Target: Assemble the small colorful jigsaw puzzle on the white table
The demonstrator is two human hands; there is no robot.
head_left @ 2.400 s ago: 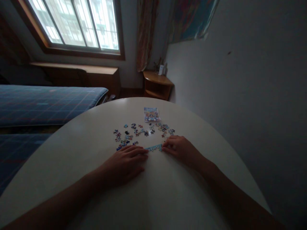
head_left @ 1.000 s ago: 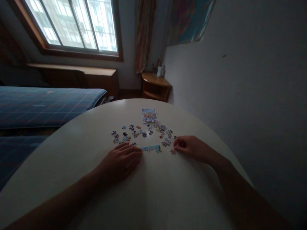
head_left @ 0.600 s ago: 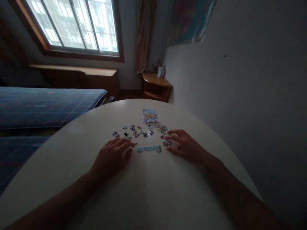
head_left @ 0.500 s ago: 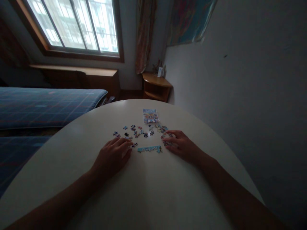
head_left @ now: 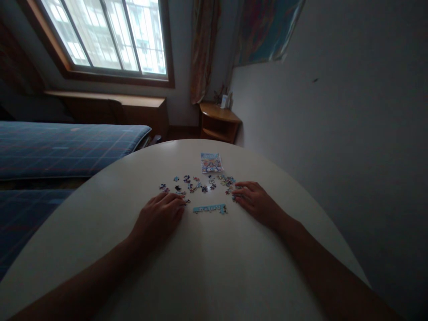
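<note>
A short strip of joined light-blue puzzle pieces lies on the round white table between my hands. Several loose puzzle pieces are scattered just beyond it. My left hand rests flat on the table left of the strip, fingers stretched toward the loose pieces at its fingertips. My right hand lies right of the strip, fingers extended over the loose pieces at the right end of the scatter; whether it grips one is hidden. A small printed picture card lies farther back.
A bed with a blue plaid cover runs along the left. A wooden corner shelf stands behind the table under a curtain. A bright window is at the back, and a grey wall is close on the right.
My left hand drew back left, away from the blue strip. My right hand left the strip, went out right, then came in over the loose pieces at the right end.
</note>
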